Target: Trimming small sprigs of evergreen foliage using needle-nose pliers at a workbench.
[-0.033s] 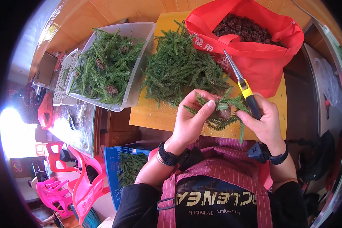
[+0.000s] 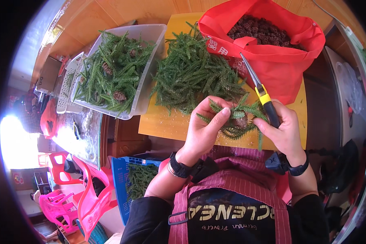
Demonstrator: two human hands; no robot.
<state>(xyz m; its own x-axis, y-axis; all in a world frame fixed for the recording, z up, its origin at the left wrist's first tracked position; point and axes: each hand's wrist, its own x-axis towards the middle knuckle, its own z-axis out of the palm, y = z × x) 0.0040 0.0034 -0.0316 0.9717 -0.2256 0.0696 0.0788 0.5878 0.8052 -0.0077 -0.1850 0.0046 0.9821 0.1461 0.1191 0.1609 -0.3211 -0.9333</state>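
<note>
Between the thumb and fingers of my left hand [image 2: 205, 127] is a green pine sprig [image 2: 244, 109], its needled twigs fanning out around a brown pine cone [image 2: 240, 121]. My right hand [image 2: 284, 127] is closed round long-nose pliers [image 2: 264, 99] with yellow and black handles. Their jaws point up and away, clear of the sprig. Right thumb and fingertips also touch the sprig's right-hand twigs. Just beyond my hands, a heap of loose green sprigs [image 2: 195, 73] covers part of the yellow board [image 2: 171, 128].
A translucent bin [image 2: 140, 99] holds sprigs with several pine cones. At the back right stands a red bag [image 2: 278, 75] full of brown cones [image 2: 260, 30]. Lower left are a blue basket [image 2: 121, 179] of greenery and pink chairs [image 2: 93, 203]. Another pair of pliers [image 2: 76, 129] lies on the side table.
</note>
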